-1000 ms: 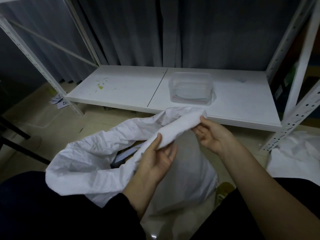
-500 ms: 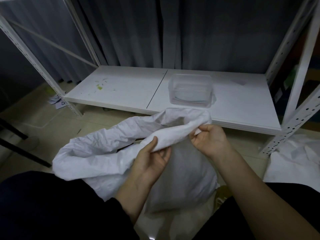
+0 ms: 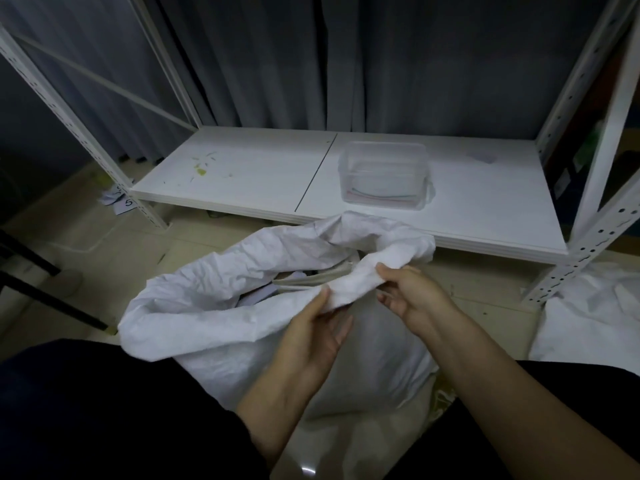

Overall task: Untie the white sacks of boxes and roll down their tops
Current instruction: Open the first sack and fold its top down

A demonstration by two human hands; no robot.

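A white woven sack [image 3: 214, 306] stands open on the floor between my knees, its top rolled into a thick crumpled rim. Boxes [image 3: 263, 294] show dimly inside the mouth. My left hand [image 3: 311, 337] grips the near part of the rolled rim from below, thumb on top. Just to its right, my right hand [image 3: 408, 292] pinches the same rim between thumb and fingers. A second white sack [image 3: 595, 317] lies on the floor at the right edge, partly cut off.
A low white shelf board [image 3: 242, 178] of a metal rack lies just beyond the sack, with a clear plastic container [image 3: 384, 174] on it. Rack uprights [image 3: 568, 261] stand at left and right. Black bars [image 3: 52, 299] cross the floor at left. Grey curtains hang behind.
The sack's mouth has opened wider and the rolled rim has dropped lower. Both hands have moved down a little along the near rim, still holding it.
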